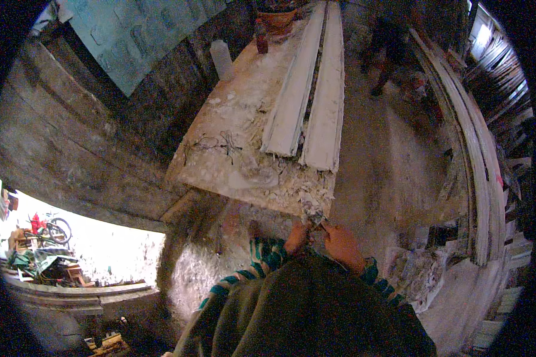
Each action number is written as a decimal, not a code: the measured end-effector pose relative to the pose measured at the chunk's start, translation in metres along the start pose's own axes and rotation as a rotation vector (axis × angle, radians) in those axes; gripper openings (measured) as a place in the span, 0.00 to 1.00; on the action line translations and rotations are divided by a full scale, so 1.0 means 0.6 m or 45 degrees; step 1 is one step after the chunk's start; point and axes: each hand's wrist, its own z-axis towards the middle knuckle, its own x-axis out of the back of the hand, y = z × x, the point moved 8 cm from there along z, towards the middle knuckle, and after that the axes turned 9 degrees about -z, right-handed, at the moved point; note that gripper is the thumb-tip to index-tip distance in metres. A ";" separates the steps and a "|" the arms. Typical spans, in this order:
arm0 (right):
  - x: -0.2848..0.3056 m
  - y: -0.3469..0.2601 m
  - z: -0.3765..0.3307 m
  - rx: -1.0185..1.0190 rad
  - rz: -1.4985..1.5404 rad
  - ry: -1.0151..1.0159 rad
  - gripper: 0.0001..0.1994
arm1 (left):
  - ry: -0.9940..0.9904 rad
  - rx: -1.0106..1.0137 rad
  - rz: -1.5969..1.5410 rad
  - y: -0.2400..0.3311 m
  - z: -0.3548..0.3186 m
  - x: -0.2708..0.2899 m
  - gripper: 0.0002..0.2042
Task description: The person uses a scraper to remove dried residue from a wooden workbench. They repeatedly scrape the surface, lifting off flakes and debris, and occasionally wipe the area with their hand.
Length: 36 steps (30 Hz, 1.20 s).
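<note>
Both hands meet at the near corner of a plaster-crusted work table (232, 172). My left hand (296, 237) and my right hand (342, 244) close together on a small plaster-caked tool (314, 215) whose end touches the table's near edge among white flakes. Two long white moulded strips (312, 89) lie side by side along the table, reaching away from me. Striped green cuffs cover both wrists. What kind of tool it is stays unclear.
A white plastic jug (221, 58) and a dark bottle (261, 37) stand at the table's far left. More long white strips (476, 149) lean at the right. A person (387, 41) stands farther back. Rough wall on the left; bright opening with clutter (47, 250) at lower left.
</note>
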 end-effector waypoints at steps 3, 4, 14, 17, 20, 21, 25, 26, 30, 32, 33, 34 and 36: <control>-0.006 0.002 0.015 -0.030 0.160 0.060 0.20 | -0.101 -0.021 0.024 -0.016 0.012 -0.003 0.19; -0.006 0.003 0.032 -0.042 0.151 0.071 0.20 | -0.111 -0.033 0.029 -0.023 0.021 -0.001 0.19; 0.003 0.006 0.001 -0.102 0.078 -0.006 0.20 | -0.137 -0.173 -0.101 -0.028 0.027 0.010 0.16; 0.004 -0.008 0.044 -0.006 0.111 0.086 0.20 | -0.167 -0.037 -0.102 -0.042 0.033 0.007 0.17; 0.000 -0.010 0.061 0.025 -0.006 0.077 0.20 | 0.002 -0.028 -0.067 -0.049 0.044 0.030 0.19; 0.000 -0.010 0.059 0.025 -0.063 0.067 0.20 | -0.065 -0.040 0.048 -0.051 0.045 0.026 0.19; 0.005 0.005 -0.007 -0.113 -0.108 -0.059 0.22 | -0.169 -0.083 0.090 -0.049 0.045 0.021 0.21; 0.005 0.006 -0.011 -0.141 -0.110 -0.073 0.22 | -0.162 -0.081 0.004 -0.049 0.042 0.020 0.21; 0.019 -0.022 0.040 0.023 0.182 0.084 0.22 | -0.146 -0.037 0.048 -0.034 0.029 0.008 0.20; 0.015 -0.021 0.060 0.014 0.142 0.065 0.22 | -0.180 -0.017 -0.077 -0.019 0.017 0.000 0.20; 0.014 -0.020 0.062 0.009 0.120 0.056 0.22 | -0.147 -0.024 -0.101 -0.011 0.011 0.000 0.20; 0.016 -0.021 0.059 0.025 0.070 0.057 0.22 | -0.117 -0.031 -0.127 -0.004 0.007 0.001 0.20; 0.024 -0.023 0.032 0.071 -0.039 0.063 0.22 | -0.087 -0.098 -0.087 0.009 0.002 -0.001 0.20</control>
